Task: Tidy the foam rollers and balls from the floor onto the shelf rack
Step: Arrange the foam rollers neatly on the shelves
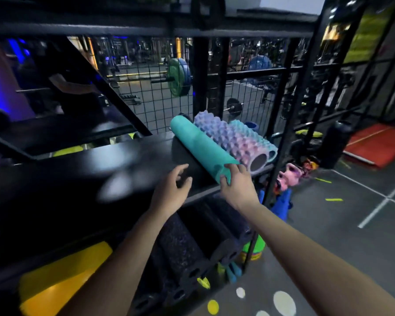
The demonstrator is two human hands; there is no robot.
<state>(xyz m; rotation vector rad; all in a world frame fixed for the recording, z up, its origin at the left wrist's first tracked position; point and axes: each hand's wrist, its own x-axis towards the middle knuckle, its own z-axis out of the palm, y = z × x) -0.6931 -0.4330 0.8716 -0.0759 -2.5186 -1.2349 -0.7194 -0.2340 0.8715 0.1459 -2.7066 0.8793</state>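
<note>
Foam roller (201, 147) — smooth, teal, cylindrical

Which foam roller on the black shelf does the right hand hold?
The smooth teal foam roller: the right hand grips its near end; no hand touches the bumpy pastel foam roller beside it.

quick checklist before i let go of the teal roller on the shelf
1. Right hand grips the near end of the teal roller: ok.
2. Left hand is free to steady it: ok, open above the shelf.
3. Right side is blocked from rolling: ok, the bumpy pastel roller lies right alongside.
4. Left side is blocked: not ok, only bare shelf there.
5. Near end sits fully on the shelf: cannot tell, the right hand covers the edge.
</note>
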